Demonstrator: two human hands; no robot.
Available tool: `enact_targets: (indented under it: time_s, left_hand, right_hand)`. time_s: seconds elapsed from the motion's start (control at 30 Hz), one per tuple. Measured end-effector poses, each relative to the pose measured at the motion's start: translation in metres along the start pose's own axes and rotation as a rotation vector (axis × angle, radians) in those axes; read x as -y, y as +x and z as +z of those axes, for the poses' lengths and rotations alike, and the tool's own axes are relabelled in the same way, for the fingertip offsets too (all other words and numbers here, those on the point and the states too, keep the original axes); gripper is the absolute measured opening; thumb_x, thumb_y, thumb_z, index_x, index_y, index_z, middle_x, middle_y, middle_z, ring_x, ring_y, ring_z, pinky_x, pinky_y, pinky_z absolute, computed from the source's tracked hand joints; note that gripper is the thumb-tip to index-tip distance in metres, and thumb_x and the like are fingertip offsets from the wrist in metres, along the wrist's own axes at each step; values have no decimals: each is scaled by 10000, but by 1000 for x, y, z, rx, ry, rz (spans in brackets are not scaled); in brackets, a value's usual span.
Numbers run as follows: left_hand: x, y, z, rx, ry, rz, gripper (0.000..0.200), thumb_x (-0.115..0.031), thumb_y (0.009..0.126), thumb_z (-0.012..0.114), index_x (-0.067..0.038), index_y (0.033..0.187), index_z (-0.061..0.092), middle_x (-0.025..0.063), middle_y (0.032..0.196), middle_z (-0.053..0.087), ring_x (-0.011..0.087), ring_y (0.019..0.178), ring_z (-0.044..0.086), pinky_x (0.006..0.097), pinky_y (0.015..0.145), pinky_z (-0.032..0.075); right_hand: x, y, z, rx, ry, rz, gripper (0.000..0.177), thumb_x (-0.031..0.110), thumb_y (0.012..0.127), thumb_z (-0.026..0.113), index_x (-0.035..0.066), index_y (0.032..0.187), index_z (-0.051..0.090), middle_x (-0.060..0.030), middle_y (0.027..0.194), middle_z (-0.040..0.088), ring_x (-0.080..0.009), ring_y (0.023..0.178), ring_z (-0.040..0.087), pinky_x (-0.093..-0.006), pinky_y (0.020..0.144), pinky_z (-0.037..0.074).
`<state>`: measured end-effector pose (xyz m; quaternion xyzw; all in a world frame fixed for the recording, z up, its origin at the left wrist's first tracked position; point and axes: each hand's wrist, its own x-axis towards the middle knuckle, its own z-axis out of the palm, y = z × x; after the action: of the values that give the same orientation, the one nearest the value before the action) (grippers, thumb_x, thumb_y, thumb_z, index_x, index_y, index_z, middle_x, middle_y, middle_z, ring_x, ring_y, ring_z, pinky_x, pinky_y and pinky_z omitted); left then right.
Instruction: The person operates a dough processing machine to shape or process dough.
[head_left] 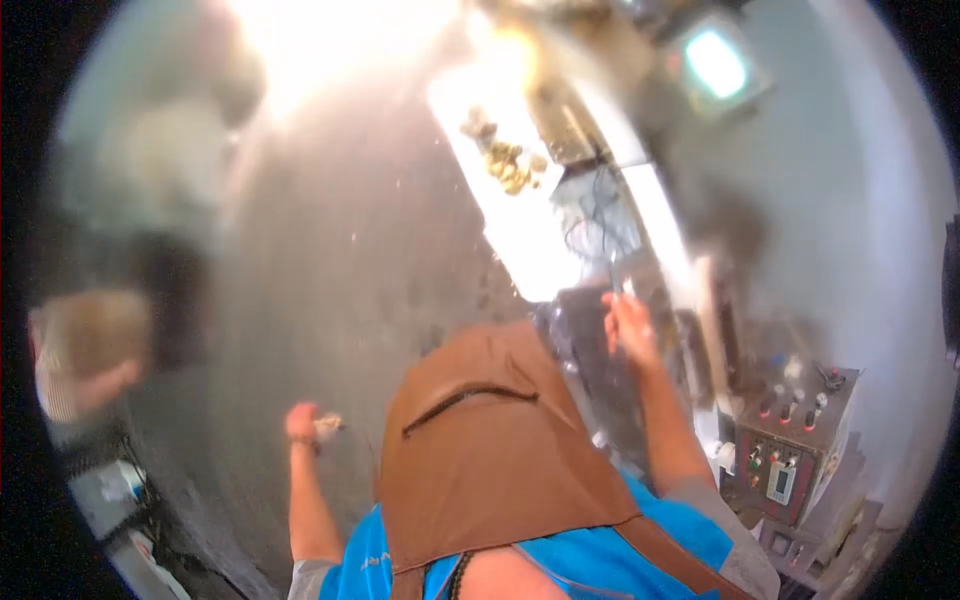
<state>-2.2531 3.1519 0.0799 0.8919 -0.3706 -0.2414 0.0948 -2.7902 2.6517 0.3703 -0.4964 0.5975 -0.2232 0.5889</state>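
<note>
My left hand [302,420] is closed at the lower left, away from my body. Between its fingers sticks out a small pale, irregular lump [328,424], blurred. On the other side, my right hand [630,328] is wrapped round the thin grey handle of a tool [614,275] that points away from me. Dark thin loops overlap the tool's far end, over a greyish clear sheet [597,215], and I cannot tell whether they belong to the tool. Farther off, several golden-brown lumps [512,168] lie on a bright white surface [535,255].
A control box [795,445] with knobs and a small display stands at the lower right. A person [90,350] is at the left edge. The dark floor [330,230] stretches ahead on the left. My brown apron [490,450] fills the lower middle. A lit screen [716,62] glows upper right.
</note>
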Motion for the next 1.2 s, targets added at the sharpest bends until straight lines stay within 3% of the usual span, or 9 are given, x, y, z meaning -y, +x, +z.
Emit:
enact_targets:
  time_s: [0.13,0.2,0.3,0.37,0.5,0.6,0.7,0.93,1.2]
  left_hand:
    - [-45,116,-61,34,403,250,216,-126,876,568,-93,995,745,124,1005,712,287,879,685,403,770,543]
    - [-74,161,-64,224,540,40,197,-120,864,563,-152,983,716,71,1001,712,280,957,661,431,834,532]
    - [-107,185,-59,88,253,123,170,-145,872,569,-123,951,718,69,1022,719,273,967,669,425,831,533]
    - [-129,194,-44,167,-403,-281,148,-139,836,604,-113,916,725,88,958,721,285,938,674,416,822,541]
    - [-185,189,-36,396,340,208,180,-211,787,656,-101,902,740,124,962,714,304,908,680,420,813,542]
    - [-255,197,-61,299,-226,-330,208,-228,776,675,-68,881,755,120,845,730,261,788,696,401,735,546]
    - [-317,223,-98,262,-352,-383,235,-240,779,668,-27,834,748,114,753,721,222,699,680,378,688,541]
    - [-312,326,-102,239,-277,-379,228,-231,765,670,-20,806,747,110,748,721,206,693,676,364,685,543]
    - [-281,496,-106,306,-386,-172,236,-238,755,661,-30,825,744,108,755,716,234,724,674,360,696,533]
  right_hand:
    - [68,48,-23,-119,-75,11,334,312,1048,472,11,1107,604,-11,623,538,-77,433,449,-247,380,394]
    - [93,93,-41,-162,-115,-33,348,326,1042,481,9,1088,618,-21,615,547,-80,405,451,-251,356,377]
    - [129,176,-70,-219,-195,-158,371,333,1031,489,-2,1083,641,-34,598,563,-85,392,467,-258,342,366]
    - [163,226,-88,-258,-342,-279,346,310,1023,495,10,1035,667,-32,589,568,-103,399,485,-285,360,384]
    - [244,310,-116,-376,-475,-273,346,335,987,535,22,953,679,-49,573,588,-134,422,522,-315,396,418]
    - [291,375,-149,-384,-648,-324,339,338,980,543,34,900,670,-52,564,579,-158,425,537,-343,412,433]
    - [334,407,-152,-447,-709,-400,349,336,981,543,33,849,653,-53,561,577,-166,429,546,-350,419,440]
    - [342,543,-206,-430,-912,-255,372,349,983,525,47,815,665,-91,667,664,-260,641,652,-397,650,504]
    - [354,558,-206,-517,-892,-273,370,373,968,539,54,872,699,-109,698,678,-275,716,669,-404,712,506]
